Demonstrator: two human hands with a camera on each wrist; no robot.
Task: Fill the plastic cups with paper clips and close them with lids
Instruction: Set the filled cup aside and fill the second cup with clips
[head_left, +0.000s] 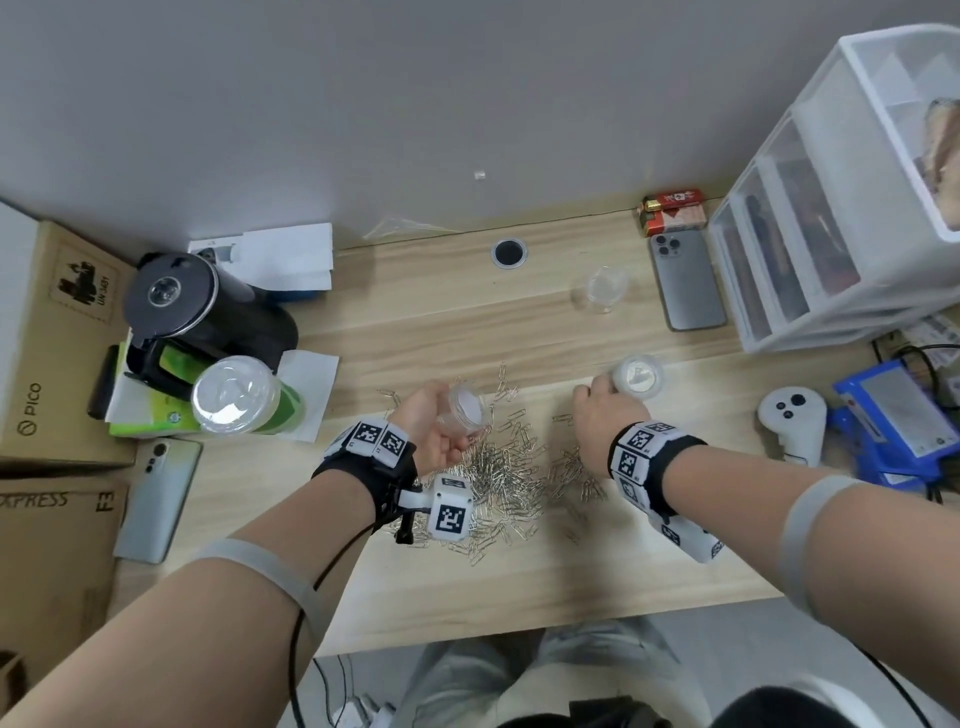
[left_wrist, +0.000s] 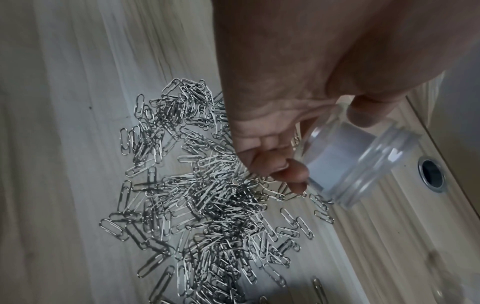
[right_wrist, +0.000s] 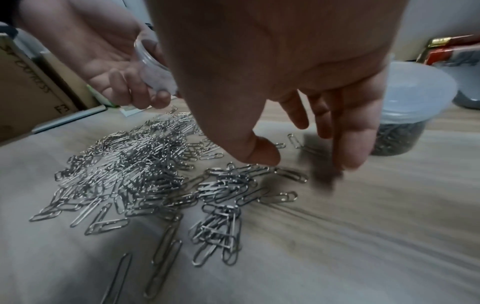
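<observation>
A heap of silver paper clips (head_left: 511, 478) (left_wrist: 197, 195) (right_wrist: 135, 164) lies on the wooden table. My left hand (head_left: 452, 426) grips a clear plastic cup (head_left: 467, 413) (left_wrist: 358, 162) (right_wrist: 155, 74), which has no lid and is tilted just above the heap's far left side. Its fingers (left_wrist: 293, 174) curl under the cup. My right hand (head_left: 597, 415) (right_wrist: 306, 156) hovers over the heap's right edge, fingers pointing down and spread, holding nothing that I can make out. Beyond it stands a lidded cup (head_left: 638, 376) (right_wrist: 407, 115) full of clips.
Another clear cup (head_left: 600, 288) sits further back, beside a grey phone (head_left: 685, 280). A white drawer unit (head_left: 831, 208) and a white controller (head_left: 792, 423) are on the right. On the left are a black kettle (head_left: 187, 306), a green drink cup (head_left: 239, 400) and cardboard boxes (head_left: 47, 343).
</observation>
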